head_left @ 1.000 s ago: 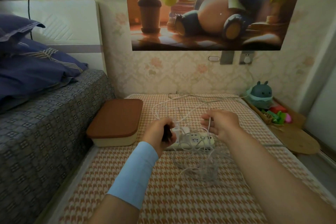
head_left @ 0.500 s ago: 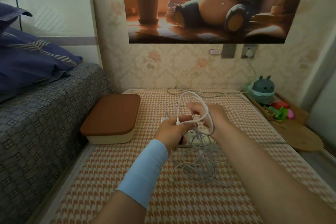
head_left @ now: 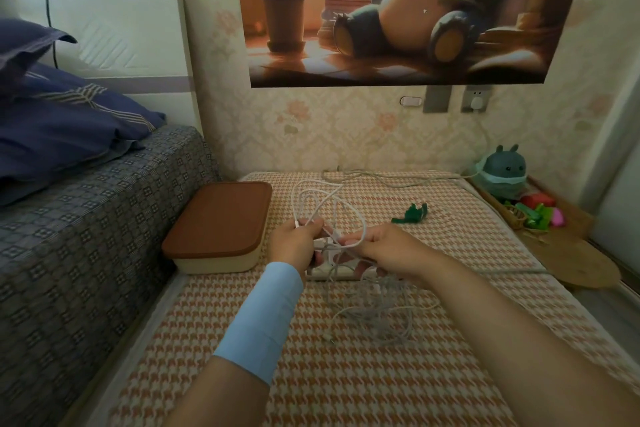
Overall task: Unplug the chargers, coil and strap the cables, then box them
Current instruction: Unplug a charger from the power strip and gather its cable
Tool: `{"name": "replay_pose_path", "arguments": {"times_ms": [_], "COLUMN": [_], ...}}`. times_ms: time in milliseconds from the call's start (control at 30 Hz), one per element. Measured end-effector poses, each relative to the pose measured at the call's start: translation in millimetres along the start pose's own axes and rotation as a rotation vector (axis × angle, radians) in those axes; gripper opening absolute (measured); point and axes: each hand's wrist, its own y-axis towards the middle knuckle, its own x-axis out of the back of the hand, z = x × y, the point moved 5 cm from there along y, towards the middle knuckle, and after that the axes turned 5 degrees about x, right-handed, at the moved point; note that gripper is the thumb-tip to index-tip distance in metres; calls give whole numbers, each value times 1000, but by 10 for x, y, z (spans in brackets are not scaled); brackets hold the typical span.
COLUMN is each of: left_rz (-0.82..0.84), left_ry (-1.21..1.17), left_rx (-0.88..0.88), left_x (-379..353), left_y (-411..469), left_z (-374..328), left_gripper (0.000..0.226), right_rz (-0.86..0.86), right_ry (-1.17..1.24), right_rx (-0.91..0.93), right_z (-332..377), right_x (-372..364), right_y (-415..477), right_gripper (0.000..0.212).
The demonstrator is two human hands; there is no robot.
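My left hand [head_left: 293, 243] grips a bundle of white cable loops [head_left: 322, 204] that rise above it. My right hand [head_left: 384, 246] pinches the same white cable just to the right, pulling a strand across. More slack white cable [head_left: 377, 315] lies tangled on the houndstooth mat below my hands. A white power strip [head_left: 332, 270] is mostly hidden under both hands. A cream box with a brown lid [head_left: 221, 222], closed, sits at the left against the bed. A green strap [head_left: 412, 215] lies on the mat beyond my right hand.
A grey patterned bed [head_left: 86, 236] with blue pillows borders the left. A grey cord [head_left: 391, 178] runs along the wall toward a wall socket with a white plug [head_left: 477, 102]. A teal plush toy [head_left: 504, 172] and small toys sit on a wooden tray at right.
My hands have pulled slightly apart and the coil in my left hand has gained a loop. The view tilted up, revealing the green strap on the mat.
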Motion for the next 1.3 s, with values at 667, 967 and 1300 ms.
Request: {"name": "replay_pose_path", "arguments": {"times_ms": [667, 967, 1300], "left_rz": [146, -6, 75], "left_ry": [-420, 72, 1286], "left_rx": [275, 358, 317], "left_x": [294, 923, 1284], "left_y": [-76, -93, -192], "left_z": [116, 347, 346], "left_gripper": [23, 22, 48], "right_rz": [-29, 243, 134], "right_ry": [-694, -97, -555], "right_rx": [26, -126, 6], "right_z": [115, 116, 101], "right_x": [-38, -526, -755], "right_y": [53, 29, 248], "right_gripper": [43, 36, 27]}}
